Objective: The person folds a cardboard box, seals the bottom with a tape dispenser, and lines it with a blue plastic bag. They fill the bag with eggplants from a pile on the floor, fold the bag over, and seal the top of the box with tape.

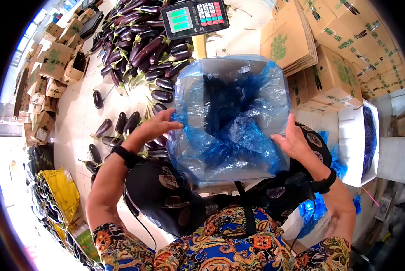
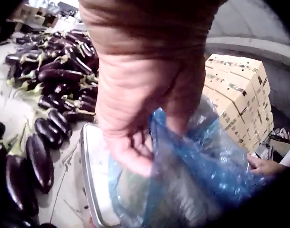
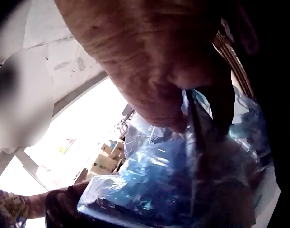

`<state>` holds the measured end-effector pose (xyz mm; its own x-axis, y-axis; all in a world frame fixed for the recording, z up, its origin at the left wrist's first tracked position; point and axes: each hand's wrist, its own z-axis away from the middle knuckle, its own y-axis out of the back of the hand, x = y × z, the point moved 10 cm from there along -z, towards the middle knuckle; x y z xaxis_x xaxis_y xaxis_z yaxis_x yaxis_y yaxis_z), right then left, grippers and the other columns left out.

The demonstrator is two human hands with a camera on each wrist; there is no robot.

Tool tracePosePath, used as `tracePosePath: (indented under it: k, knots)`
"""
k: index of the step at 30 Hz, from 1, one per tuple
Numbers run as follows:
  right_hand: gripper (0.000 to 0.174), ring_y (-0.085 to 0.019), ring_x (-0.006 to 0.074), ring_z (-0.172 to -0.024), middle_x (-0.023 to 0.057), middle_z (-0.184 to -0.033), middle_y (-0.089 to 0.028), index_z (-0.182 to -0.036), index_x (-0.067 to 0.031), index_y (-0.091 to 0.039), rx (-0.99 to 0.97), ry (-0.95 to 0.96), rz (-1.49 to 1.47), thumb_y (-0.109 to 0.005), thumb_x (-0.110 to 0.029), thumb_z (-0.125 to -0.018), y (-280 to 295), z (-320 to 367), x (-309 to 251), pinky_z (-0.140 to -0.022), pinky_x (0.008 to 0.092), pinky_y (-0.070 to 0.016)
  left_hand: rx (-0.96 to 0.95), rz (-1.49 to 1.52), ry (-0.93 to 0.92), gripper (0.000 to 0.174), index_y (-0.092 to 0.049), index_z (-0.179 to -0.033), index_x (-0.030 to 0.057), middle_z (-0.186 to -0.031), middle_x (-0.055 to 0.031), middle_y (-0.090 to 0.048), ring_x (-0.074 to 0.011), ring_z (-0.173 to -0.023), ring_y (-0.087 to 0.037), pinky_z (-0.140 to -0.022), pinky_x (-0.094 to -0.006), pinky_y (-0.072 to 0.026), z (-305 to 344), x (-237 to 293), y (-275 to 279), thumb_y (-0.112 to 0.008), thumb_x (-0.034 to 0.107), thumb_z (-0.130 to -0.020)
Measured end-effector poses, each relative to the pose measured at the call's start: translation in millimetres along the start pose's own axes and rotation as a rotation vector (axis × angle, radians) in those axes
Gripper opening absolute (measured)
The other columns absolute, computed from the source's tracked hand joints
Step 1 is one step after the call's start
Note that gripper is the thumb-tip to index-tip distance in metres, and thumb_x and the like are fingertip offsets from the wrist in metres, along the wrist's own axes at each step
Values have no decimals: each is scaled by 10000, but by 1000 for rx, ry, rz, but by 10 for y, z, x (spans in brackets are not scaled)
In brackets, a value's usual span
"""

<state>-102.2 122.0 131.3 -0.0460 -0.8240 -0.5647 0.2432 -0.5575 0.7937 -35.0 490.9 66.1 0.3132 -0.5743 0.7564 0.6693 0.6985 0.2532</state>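
Observation:
A thin blue plastic bag (image 1: pixel 252 135) lines an open-topped box in front of the person, its film folded over the rim and crumpled inside. At the box's left side, my left hand (image 1: pixel 159 124) pinches the bag's edge between thumb and fingers. My right hand (image 1: pixel 295 140) grips the film at the opposite rim, thumb on the inner side. From the left wrist, the left hand (image 2: pixel 140 109) bears down over the gathered blue film (image 2: pixel 183 166). In the right wrist view the film passes between the thumb and fingers of the right hand (image 3: pixel 159 80).
Behind the box stands a scale display (image 1: pixel 195 18) with lit green readouts. A large heap of eggplants (image 1: pixel 139 45) lies to the left, with several loose ones nearer. Stacked cartons (image 1: pixel 342 36) rise at the right, beside a white foam box (image 1: pixel 351 144). A yellow bag (image 1: pixel 60 192) sits far left.

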Motion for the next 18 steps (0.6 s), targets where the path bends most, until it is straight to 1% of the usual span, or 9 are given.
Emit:
tracePosePath:
  k: [1,2,3,4,6,9,12,15,18]
  knots:
    - [749,-618,518,-993,366,-1059,-628,-1329,94,-270,-64,-52,94,-720,-287,-867,21,-42,32,-856,520,-493,-84,65,-63,637,-456,-1407,-24,-1203,-74,-659,-179,-1062,-603,-842,-332,-529,-51,-16,-104,-707,263,-897]
    - [782,-616,524,-989,370,-1030,-633,-1333,97,-245,-128,-103,189,-723,-308,-865,22,-54,100,-853,528,-489,-113,136,-97,602,-474,-1393,-17,-1189,-72,-657,-174,-1054,-593,-861,-327,-511,-42,-67,-145,-701,251,-904]
    - [691,-622,524,-945,359,-990,-645,-1249,102,-325,-170,-51,274,-723,-311,-864,25,-24,183,-832,534,-489,-144,205,-134,568,-492,-1379,-10,-1175,-69,-656,-169,-1046,-583,-881,-321,-493,-8,-105,-206,-694,240,-911]
    - [667,-625,521,-931,349,-971,-649,-1222,98,-348,-230,-83,281,-727,-316,-861,20,16,192,-823,535,-491,-181,271,-169,534,-510,-1365,-4,-1161,-67,-655,-163,-1037,-573,-900,-316,-474,39,-74,-273,-687,228,-918]
    - [622,-630,514,-904,330,-931,-656,-1169,92,-395,-356,-134,301,-734,-326,-856,58,90,149,-804,537,-494,-122,250,-145,508,-521,-1355,9,-1123,-44,-657,-150,-988,-582,-883,-300,-470,136,7,-236,-677,178,-901]
    - [505,-648,466,-816,267,-820,-670,-1005,41,-495,-259,-8,584,-779,-330,-816,103,60,19,-739,507,-508,-154,121,2,517,-520,-1351,7,-1111,-40,-660,-137,-985,-586,-887,-293,-476,133,-138,-200,-687,181,-894]
    - [535,-653,445,-803,247,-791,-666,-910,43,-565,-256,106,690,-817,-404,-759,58,-95,7,-736,499,-513,-169,259,-89,512,-524,-1347,11,-1098,-33,-658,-132,-968,-582,-876,-288,-475,54,-192,-262,-692,189,-897]
    - [599,-651,454,-816,259,-808,-661,-864,43,-600,-312,133,767,-833,-484,-698,-21,-260,-80,-741,501,-517,-135,236,-54,507,-529,-1343,14,-1091,-26,-654,-127,-952,-578,-865,-289,-474,-24,-467,-257,-698,193,-900]
    - [610,-646,463,-814,257,-799,-655,-862,39,-616,-420,145,669,-828,-507,-693,-256,-416,181,-752,511,-519,-138,352,-59,506,-559,-1322,10,-1117,-55,-661,-144,-1035,-571,-949,-292,-438,-7,-443,-300,-708,211,-882]
